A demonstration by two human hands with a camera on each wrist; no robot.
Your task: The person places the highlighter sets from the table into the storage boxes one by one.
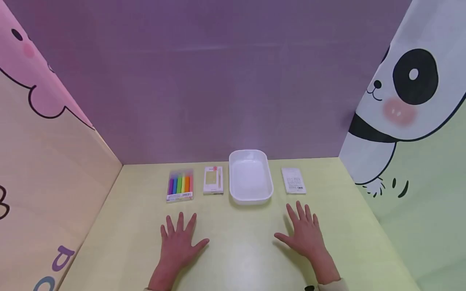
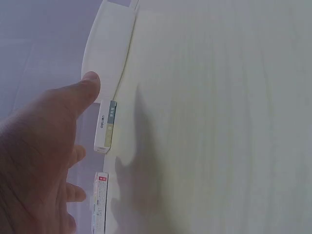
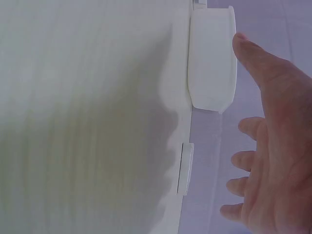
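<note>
My left hand [image 1: 177,247] is spread with straight fingers over the table, holding nothing. Just beyond its fingertips lies a clear pack of coloured markers [image 1: 180,186], running from purple to pink. To the right of that pack lies a small white box [image 1: 213,180] with a yellowish panel. A white plastic tray [image 1: 251,198] stands in the middle, with nothing inside. My right hand [image 1: 306,236], also spread and holding nothing, hovers above its shadow. Beyond its fingers is a flat white packet [image 1: 293,180] with printed text and a barcode. Both wrist views show the thumbs held apart from the fingers.
The pale wooden table [image 1: 233,250] meets a purple back wall [image 1: 233,81]. A side panel with a pink cartoon figure [image 1: 43,76] rises at left, and one with a panda [image 1: 407,89] at right. A small black object [image 1: 309,288] shows beside the right sleeve [image 1: 333,285].
</note>
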